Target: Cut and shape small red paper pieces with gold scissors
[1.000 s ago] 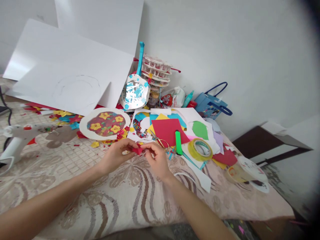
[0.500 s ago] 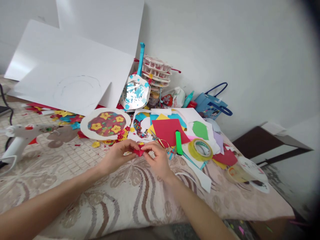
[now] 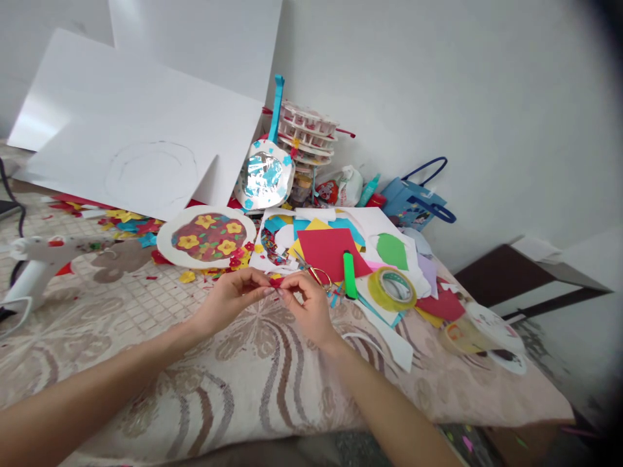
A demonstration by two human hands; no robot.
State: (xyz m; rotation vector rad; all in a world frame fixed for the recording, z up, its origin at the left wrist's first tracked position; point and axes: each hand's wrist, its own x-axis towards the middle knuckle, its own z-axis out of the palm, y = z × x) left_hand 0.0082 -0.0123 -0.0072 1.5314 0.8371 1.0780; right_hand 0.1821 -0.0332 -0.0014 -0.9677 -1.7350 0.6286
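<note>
Between my two hands is a small piece of red paper (image 3: pixel 276 283), mostly covered by the fingers. My left hand (image 3: pixel 237 295) pinches its left side with thumb and fingertips. From the right, my right hand (image 3: pixel 306 303) pinches it the same way, and the fingertips nearly meet. Just behind the right hand lie scissors with gold handles (image 3: pixel 320 277). A green utility knife (image 3: pixel 349 275) rests beside a red paper sheet (image 3: pixel 331 253). Behind the left hand sits a white-rimmed oval panel (image 3: pixel 168 250) decorated with yellow flowers and green leaves.
A white hot glue gun (image 3: pixel 34 263) stands at the left. Yellow tape (image 3: pixel 389 288), white paper strips (image 3: pixel 389 337) and a clear cup (image 3: pixel 464 337) lie right. Behind are white boards (image 3: pixel 97 123), a blue-handled round mirror-like piece (image 3: pixel 265 174), a tiered model (image 3: pixel 309 133) and a blue bag (image 3: pixel 413 201).
The fingertips have drawn closer together over the red paper, and less of it shows. The view has shifted slightly; the other things lie as before.
</note>
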